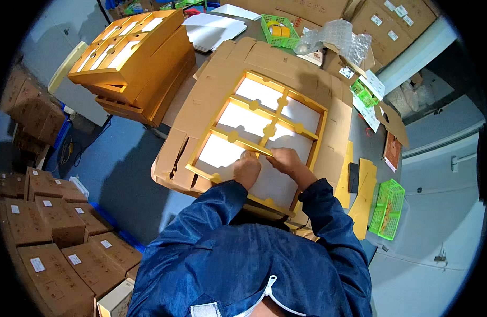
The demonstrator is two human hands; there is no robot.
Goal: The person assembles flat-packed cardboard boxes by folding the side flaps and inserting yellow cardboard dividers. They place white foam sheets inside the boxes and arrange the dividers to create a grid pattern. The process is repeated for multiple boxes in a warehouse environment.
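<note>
A shallow yellow box (323, 122) with a white bottom lies on flattened cardboard in front of me. Yellow divider strips (242, 141) with rounded tabs cross inside it and split it into several compartments. My left hand (247, 170) is closed at the nearer cross strip, beside its junction with the lengthwise strip. Just right of that junction, my right hand (286, 161) pinches the same cross strip between thumb and fingers. The left fingertips are partly hidden behind the knuckles.
Similar yellow boxes (164, 68) are stacked at the left. Flattened cardboard (214, 95) covers the worktop. Green baskets (387, 210) sit at right and far back, near bubble wrap (333, 37). Yellow strips (364, 193) lie at right; brown cartons (56, 269) fill the lower left.
</note>
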